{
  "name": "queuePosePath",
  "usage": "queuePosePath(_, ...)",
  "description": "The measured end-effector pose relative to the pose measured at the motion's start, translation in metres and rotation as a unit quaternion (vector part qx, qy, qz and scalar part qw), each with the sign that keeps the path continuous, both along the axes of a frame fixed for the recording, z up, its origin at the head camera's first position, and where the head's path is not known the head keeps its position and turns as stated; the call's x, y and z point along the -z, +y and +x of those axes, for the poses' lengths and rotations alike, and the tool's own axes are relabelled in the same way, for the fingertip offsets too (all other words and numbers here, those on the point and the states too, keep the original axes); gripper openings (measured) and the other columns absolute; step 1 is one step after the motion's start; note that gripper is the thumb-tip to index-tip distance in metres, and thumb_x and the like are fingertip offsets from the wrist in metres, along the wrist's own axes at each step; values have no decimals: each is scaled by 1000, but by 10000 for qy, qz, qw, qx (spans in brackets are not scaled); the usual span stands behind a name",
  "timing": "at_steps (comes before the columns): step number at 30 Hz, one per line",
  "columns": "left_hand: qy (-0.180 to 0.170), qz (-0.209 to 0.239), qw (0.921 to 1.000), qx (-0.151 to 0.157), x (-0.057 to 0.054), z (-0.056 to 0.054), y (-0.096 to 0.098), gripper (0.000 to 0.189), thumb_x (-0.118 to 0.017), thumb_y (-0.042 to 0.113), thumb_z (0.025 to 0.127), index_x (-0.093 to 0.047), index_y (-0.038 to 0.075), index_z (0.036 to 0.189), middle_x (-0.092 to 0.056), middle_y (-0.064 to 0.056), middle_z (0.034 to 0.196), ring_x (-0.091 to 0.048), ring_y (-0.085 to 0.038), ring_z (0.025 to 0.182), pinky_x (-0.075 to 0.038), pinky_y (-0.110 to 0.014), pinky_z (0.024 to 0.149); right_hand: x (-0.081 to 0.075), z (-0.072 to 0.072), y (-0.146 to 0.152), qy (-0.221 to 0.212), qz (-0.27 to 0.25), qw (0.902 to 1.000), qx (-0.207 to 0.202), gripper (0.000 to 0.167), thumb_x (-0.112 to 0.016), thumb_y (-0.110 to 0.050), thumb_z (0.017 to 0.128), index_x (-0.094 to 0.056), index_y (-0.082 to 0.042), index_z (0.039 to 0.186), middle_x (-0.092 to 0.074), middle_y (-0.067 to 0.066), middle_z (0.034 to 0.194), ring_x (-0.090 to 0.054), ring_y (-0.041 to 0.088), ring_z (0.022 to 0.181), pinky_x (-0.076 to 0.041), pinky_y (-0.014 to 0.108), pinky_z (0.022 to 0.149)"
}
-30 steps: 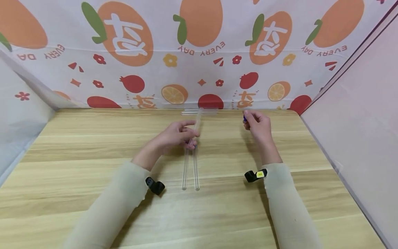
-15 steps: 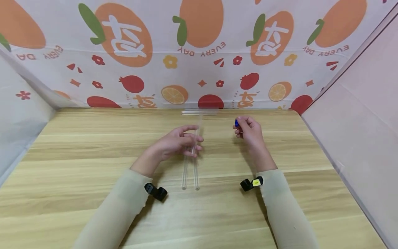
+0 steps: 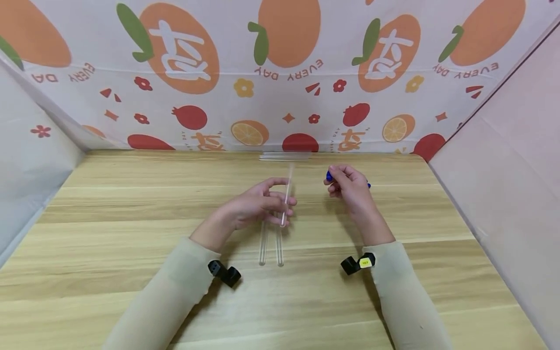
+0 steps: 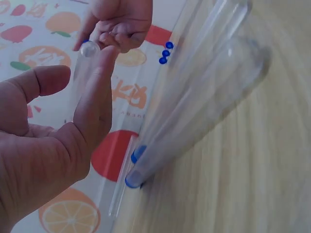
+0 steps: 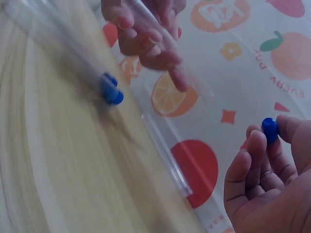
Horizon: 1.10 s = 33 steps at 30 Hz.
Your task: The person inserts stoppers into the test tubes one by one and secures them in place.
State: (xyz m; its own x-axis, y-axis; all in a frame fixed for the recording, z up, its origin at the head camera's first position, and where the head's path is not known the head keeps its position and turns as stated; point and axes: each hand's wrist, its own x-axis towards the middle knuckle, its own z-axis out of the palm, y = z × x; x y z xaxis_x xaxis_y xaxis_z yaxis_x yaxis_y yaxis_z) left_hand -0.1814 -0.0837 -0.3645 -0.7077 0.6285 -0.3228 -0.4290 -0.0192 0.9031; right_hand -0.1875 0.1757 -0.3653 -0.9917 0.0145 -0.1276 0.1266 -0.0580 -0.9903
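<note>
My left hand (image 3: pixel 260 206) holds a clear test tube (image 3: pixel 287 194) between thumb and fingers, above the table. Its rounded end points toward me; the far end slants away and looks uncapped. To the right, my right hand (image 3: pixel 352 189) pinches a small blue cap (image 5: pixel 269 128) between thumb and fingertips, apart from the tube. Below my left hand, two more test tubes (image 3: pixel 263 248) lie side by side on the table. Blue caps (image 4: pixel 133 178) sit on their far ends, which my left hand hides in the head view.
Several clear tubes (image 3: pixel 284 156) lie crosswise at the table's back edge, against the fruit-printed cloth (image 3: pixel 245 87). Loose blue caps (image 4: pixel 166 52) rest on the table near my right hand. A pale wall (image 3: pixel 503 155) stands on the right.
The tube in my left hand has shifted right and toward me, its rounded end now showing past the fingers. My right hand has come left and nearer with the blue cap.
</note>
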Motion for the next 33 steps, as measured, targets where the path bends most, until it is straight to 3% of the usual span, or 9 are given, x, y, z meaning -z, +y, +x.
queuePosePath(8,50,187,9995,252,-1,12,13,62,-55,4,101,-23,14,153,-58,-24,126,-69,-25,90,-60,-50,82,-3,8,2,34,-44,9997,-259,18,-62,-29,100,-61,-11,103,-69,0,84,-62,10,69,-56,22,65)
queuePosePath(14,192,129,9989,418,-2,22,15,54,-51,2,102,-29,12,150,-60,-20,121,-68,-22,86,-62,-47,76,-3,11,2,102,-306,9986,-425,25,-62,-22,100,-59,-3,115,-73,2,91,-66,12,77,-59,24,72)
queuePosePath(18,282,77,9981,535,-2,28,18,57,-51,0,100,-28,8,151,-57,-24,126,-69,-22,88,-62,-46,75,-4,15,4,179,-516,9974,-464,23,-63,-18,99,-60,-1,116,-73,5,96,-69,13,82,-61,27,78)
queuePosePath(26,284,45,9973,677,-6,25,17,57,-52,-2,99,-30,7,151,-57,-24,126,-68,-22,89,-62,-47,75,-6,12,-1,285,-849,9951,-415,11,-63,-10,98,-63,-6,108,-71,8,98,-71,16,86,-61,31,83)
queuePosePath(33,426,-3,9948,925,-7,24,18,57,-50,-3,98,-31,7,151,-54,-28,129,-65,-21,87,-62,-49,76,-5,12,-2,221,-727,9963,-391,20,-64,-12,98,-61,-2,115,-70,7,98,-71,16,87,-60,32,84)
